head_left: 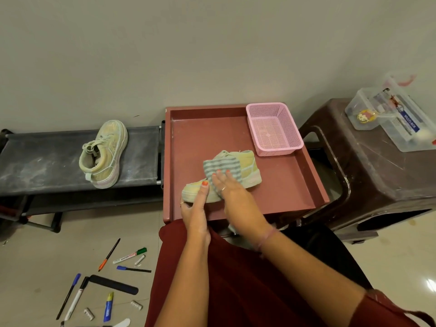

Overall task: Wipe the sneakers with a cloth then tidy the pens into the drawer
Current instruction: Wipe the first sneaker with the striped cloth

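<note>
Inside the red drawer (278,199), pulled out in front of the person: one pale green sneaker (250,168), lying with toe toward the left front corner.

Striped cloth (221,167): grey and white, draped over the sneaker's upper. Right hand (232,192) lies on it, fingers straight, pressing it flat against the shoe.

Left hand (195,208): grips the toe end of the sneaker, thumb on top, steadying it.

Pink basket (274,128): mesh plastic, in the drawer's far right corner, just beside the sneaker's heel.

Second sneaker (103,153): same pale colour, tipped on its side on the dark shoe rack (47,156) to the left, well apart from the drawer.

Pens (127,257): scattered on the floor at lower left with markers, a small tube and a few clips; none in the drawer yet.

Brown stool (377,175): to the right, carrying a clear plastic box (401,121).

Step in hand, by judgement: wiping the first sneaker, so the task is in its early part. The next move probably calls for turning the shoe under the cloth to reach its sole edge and far side, then swapping it for the one on the rack. Gathering the pens comes after.
</note>
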